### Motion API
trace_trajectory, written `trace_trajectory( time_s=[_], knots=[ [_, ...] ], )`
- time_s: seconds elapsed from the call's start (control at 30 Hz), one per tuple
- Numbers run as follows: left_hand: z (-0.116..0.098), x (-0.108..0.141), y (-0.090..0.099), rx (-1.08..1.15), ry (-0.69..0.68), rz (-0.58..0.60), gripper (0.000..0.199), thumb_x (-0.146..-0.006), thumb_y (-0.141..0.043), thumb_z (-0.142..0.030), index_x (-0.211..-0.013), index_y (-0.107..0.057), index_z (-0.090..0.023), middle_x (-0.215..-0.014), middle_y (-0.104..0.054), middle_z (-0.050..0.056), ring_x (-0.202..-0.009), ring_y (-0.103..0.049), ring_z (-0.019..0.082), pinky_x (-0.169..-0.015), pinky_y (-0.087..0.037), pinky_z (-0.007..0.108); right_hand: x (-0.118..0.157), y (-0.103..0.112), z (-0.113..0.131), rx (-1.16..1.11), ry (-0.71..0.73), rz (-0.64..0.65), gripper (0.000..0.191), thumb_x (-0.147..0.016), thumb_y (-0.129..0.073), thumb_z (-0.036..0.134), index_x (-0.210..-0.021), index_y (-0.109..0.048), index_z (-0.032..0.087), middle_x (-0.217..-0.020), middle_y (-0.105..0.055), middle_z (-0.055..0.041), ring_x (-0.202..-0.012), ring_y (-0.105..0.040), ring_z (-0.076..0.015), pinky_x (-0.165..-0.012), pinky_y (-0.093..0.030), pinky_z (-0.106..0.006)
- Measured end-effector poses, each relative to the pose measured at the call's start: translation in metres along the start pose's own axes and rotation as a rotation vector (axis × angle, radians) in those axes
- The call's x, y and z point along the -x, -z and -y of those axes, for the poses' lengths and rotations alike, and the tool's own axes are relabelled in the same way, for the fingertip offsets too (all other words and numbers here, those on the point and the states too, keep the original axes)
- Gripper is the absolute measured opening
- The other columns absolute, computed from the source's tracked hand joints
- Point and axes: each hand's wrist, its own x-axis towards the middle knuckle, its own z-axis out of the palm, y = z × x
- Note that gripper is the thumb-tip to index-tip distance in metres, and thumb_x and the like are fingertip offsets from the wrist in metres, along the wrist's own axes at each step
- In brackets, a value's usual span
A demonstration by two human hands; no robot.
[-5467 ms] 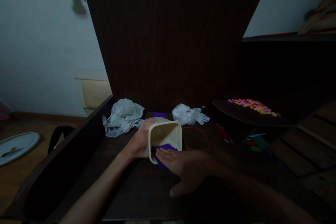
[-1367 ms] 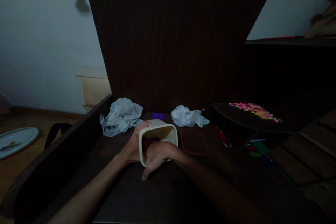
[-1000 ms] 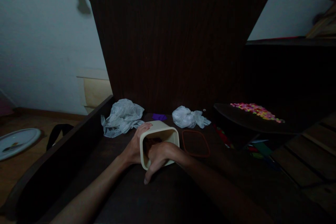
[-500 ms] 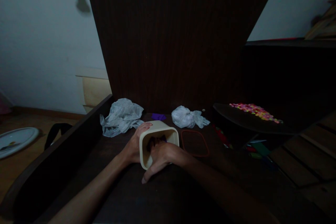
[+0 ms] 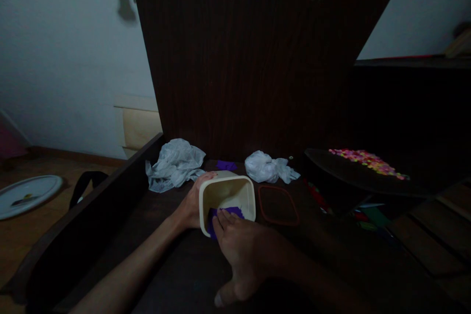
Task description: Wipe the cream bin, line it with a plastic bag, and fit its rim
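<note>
A cream plastic container (image 5: 227,182) lies tipped on its side, its square mouth turned toward me. My left hand (image 5: 194,206) is closed around its left side and holds it. Crumpled purple material (image 5: 235,211), cloth or paper, lies inside along the lower wall and reaches the rim. My right hand (image 5: 239,245) is at the mouth, with its fingers laid flat on the purple material and its thumb stretched well away. Nothing is pinched in that hand. Right of the container lies a reddish-rimmed square lid (image 5: 278,205).
Behind are two white plastic bags, one loose (image 5: 176,164) and one bunched (image 5: 262,167), with a purple scrap (image 5: 226,165) between them. Colourful small pieces (image 5: 368,162) cover a dark ledge at right. A raised wooden edge (image 5: 99,206) runs along the left.
My right hand has drawn back from deep inside the container to its mouth. The purple material now shows near the rim. My left hand keeps its hold, and the view has shifted slightly.
</note>
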Motion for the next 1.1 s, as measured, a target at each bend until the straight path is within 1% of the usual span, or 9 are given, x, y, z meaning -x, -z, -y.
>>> trace_trajectory(
  time_s=[0.1, 0.27, 0.37, 0.47, 0.6, 0.7, 0.87, 1.0, 1.1],
  knots=[
    [-0.001, 0.001, 0.000, 0.002, -0.005, 0.007, 0.108, -0.071, -0.085, -0.043, -0.157, -0.022, -0.026, -0.148, -0.046, 0.022, -0.138, -0.048, 0.046, -0.114, -0.038, 0.067, -0.005, -0.004, -0.001, 0.017, 0.063, -0.013, 0.121, -0.073, -0.083, 0.044, -0.156, -0.015, -0.012, -0.161, -0.010, -0.0372, -0.153, -0.019, -0.0439, -0.126, -0.023, -0.047],
    [-0.005, -0.001, -0.001, -0.003, -0.030, -0.002, 0.114, -0.068, -0.089, -0.038, -0.158, -0.019, -0.027, -0.147, -0.047, 0.021, -0.136, -0.050, 0.045, -0.114, -0.038, 0.067, -0.028, -0.001, -0.008, 0.090, 0.082, -0.014, 0.122, -0.068, -0.088, 0.044, -0.153, -0.025, -0.016, -0.157, -0.026, -0.0408, -0.148, -0.033, -0.0458, -0.122, -0.032, -0.045],
    [-0.008, -0.003, -0.003, -0.008, -0.050, 0.001, 0.115, -0.066, -0.089, -0.037, -0.157, -0.020, -0.027, -0.146, -0.047, 0.021, -0.136, -0.050, 0.045, -0.114, -0.037, 0.068, -0.041, 0.006, -0.013, 0.138, 0.036, 0.052, 0.115, -0.070, -0.084, 0.055, -0.151, -0.036, -0.010, -0.156, -0.035, -0.0359, -0.144, -0.040, -0.0447, -0.118, -0.038, -0.045],
    [-0.009, -0.003, -0.004, -0.021, -0.062, -0.006, 0.112, -0.068, -0.087, -0.041, -0.157, -0.021, -0.024, -0.146, -0.046, 0.022, -0.137, -0.048, 0.045, -0.114, -0.038, 0.068, -0.054, 0.012, -0.017, 0.166, -0.001, 0.127, 0.101, -0.073, -0.075, 0.067, -0.141, -0.055, -0.005, -0.146, -0.053, -0.0314, -0.135, -0.054, -0.0420, -0.111, -0.047, -0.045],
    [-0.008, -0.002, -0.004, -0.051, -0.068, -0.007, 0.113, -0.068, -0.087, -0.042, -0.157, -0.020, -0.026, -0.146, -0.046, 0.021, -0.136, -0.050, 0.045, -0.112, -0.039, 0.069, -0.068, 0.014, -0.023, 0.179, -0.034, 0.206, 0.092, -0.072, -0.073, 0.071, -0.132, -0.066, 0.001, -0.131, -0.067, -0.0251, -0.124, -0.063, -0.0393, -0.103, -0.052, -0.043],
    [-0.007, -0.002, -0.005, -0.065, -0.067, -0.008, 0.115, -0.067, -0.089, -0.043, -0.157, -0.019, -0.025, -0.146, -0.046, 0.022, -0.135, -0.050, 0.045, -0.112, -0.040, 0.069, -0.074, 0.014, -0.027, 0.157, -0.085, 0.244, 0.101, -0.071, -0.067, 0.078, -0.135, -0.063, 0.001, -0.132, -0.066, -0.0251, -0.127, -0.061, -0.0409, -0.103, -0.051, -0.045],
    [-0.007, -0.002, -0.005, -0.044, -0.071, -0.003, 0.119, -0.066, -0.089, -0.046, -0.158, -0.017, -0.027, -0.147, -0.045, 0.022, -0.136, -0.050, 0.045, -0.111, -0.040, 0.070, -0.075, 0.011, -0.033, 0.118, -0.090, 0.220, 0.114, -0.066, -0.063, 0.087, -0.139, -0.059, -0.002, -0.139, -0.061, -0.0270, -0.131, -0.057, -0.0425, -0.109, -0.046, -0.046],
    [-0.008, -0.004, -0.003, -0.053, -0.067, 0.010, 0.115, -0.068, -0.088, -0.047, -0.158, -0.019, -0.028, -0.146, -0.046, 0.021, -0.137, -0.049, 0.045, -0.112, -0.040, 0.069, -0.072, 0.009, -0.033, 0.081, -0.107, 0.192, 0.115, -0.066, -0.065, 0.086, -0.142, -0.057, 0.000, -0.142, -0.058, -0.0265, -0.133, -0.054, -0.0425, -0.112, -0.043, -0.046],
    [-0.008, -0.004, -0.002, -0.058, -0.084, 0.017, 0.114, -0.069, -0.087, -0.048, -0.158, -0.018, -0.026, -0.145, -0.048, 0.021, -0.137, -0.049, 0.045, -0.113, -0.040, 0.069, -0.069, 0.007, -0.032, 0.071, -0.115, 0.135, 0.116, -0.067, -0.070, 0.080, -0.147, -0.049, -0.002, -0.150, -0.050, -0.0284, -0.141, -0.046, -0.0436, -0.116, -0.039, -0.046]
  ],
)
